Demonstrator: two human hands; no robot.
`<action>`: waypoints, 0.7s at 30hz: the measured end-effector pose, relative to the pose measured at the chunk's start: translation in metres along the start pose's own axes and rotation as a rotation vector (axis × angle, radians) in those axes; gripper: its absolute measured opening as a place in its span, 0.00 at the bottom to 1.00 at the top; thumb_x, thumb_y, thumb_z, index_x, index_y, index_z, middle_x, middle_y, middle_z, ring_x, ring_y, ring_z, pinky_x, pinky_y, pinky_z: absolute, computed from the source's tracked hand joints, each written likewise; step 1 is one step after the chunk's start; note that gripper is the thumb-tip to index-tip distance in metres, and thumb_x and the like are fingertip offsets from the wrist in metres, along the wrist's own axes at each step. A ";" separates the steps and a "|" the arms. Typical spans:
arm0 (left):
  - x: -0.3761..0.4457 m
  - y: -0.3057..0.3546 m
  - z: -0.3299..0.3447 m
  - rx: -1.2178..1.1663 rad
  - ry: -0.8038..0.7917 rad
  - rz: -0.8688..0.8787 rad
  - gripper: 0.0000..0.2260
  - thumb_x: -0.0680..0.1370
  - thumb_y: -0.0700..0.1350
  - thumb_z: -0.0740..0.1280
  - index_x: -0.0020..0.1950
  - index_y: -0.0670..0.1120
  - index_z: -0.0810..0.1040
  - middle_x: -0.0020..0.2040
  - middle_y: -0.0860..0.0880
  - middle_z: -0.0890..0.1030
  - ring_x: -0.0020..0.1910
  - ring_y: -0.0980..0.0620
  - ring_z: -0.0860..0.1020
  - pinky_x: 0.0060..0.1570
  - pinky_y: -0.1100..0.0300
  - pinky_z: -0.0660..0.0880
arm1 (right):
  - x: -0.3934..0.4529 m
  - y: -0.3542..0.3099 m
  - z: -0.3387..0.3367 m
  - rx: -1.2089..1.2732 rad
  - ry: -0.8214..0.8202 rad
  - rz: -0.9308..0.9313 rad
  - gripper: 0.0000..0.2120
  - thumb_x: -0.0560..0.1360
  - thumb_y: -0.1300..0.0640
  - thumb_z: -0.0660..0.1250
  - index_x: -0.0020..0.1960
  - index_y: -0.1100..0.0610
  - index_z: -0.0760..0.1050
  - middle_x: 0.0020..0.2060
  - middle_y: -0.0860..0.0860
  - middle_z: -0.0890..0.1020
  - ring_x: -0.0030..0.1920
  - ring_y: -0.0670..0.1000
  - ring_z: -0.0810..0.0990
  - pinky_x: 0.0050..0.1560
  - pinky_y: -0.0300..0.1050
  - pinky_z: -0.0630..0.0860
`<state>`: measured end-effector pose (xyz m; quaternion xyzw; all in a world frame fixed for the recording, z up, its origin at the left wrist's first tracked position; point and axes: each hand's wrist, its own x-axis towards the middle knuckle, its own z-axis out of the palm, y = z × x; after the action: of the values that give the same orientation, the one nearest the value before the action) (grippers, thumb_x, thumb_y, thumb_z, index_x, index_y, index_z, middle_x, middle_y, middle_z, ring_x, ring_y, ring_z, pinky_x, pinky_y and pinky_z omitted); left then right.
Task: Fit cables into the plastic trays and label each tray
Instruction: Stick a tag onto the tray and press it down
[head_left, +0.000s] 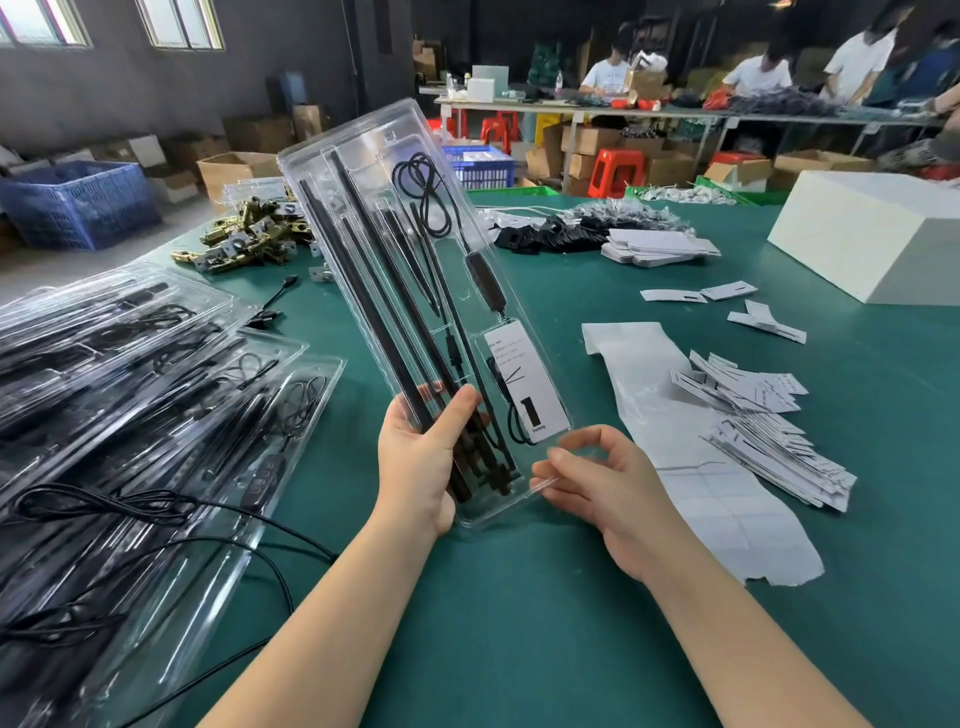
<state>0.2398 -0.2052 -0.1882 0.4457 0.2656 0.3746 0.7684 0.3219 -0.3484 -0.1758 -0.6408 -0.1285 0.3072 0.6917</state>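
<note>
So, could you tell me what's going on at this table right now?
A person is packing cable kits. The left hand grips a clear plastic tray held up off the green table, with black rods and a cable inside and a white label near its lower end. The right hand pinches the tray's bottom corner. Filled trays are stacked on the left.

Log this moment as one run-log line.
left hand: holds tray upright | right hand: pinches tray's lower corner | cable: seated | label: in tray | stack: left of tray
</note>
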 end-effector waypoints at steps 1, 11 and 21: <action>0.001 0.000 -0.001 -0.006 0.003 -0.006 0.20 0.63 0.48 0.78 0.52 0.46 0.77 0.49 0.42 0.85 0.47 0.44 0.84 0.47 0.41 0.80 | 0.000 0.001 0.001 0.009 0.006 -0.003 0.05 0.76 0.65 0.68 0.51 0.60 0.73 0.38 0.57 0.86 0.37 0.52 0.85 0.35 0.39 0.80; 0.003 -0.002 -0.002 -0.077 0.029 -0.078 0.21 0.62 0.48 0.78 0.51 0.47 0.76 0.49 0.42 0.85 0.49 0.42 0.84 0.50 0.35 0.78 | -0.001 0.002 0.004 0.054 -0.015 -0.002 0.07 0.75 0.64 0.70 0.52 0.58 0.75 0.38 0.56 0.86 0.38 0.51 0.85 0.38 0.40 0.80; -0.004 -0.005 0.006 -0.153 0.084 -0.048 0.16 0.68 0.44 0.76 0.52 0.46 0.76 0.49 0.41 0.84 0.49 0.42 0.84 0.53 0.35 0.77 | 0.000 0.009 0.013 0.411 0.002 0.055 0.07 0.77 0.66 0.66 0.50 0.55 0.75 0.40 0.56 0.85 0.41 0.53 0.85 0.44 0.45 0.82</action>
<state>0.2438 -0.2128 -0.1893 0.3633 0.2788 0.3937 0.7970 0.3119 -0.3377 -0.1824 -0.4897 -0.0449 0.3452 0.7994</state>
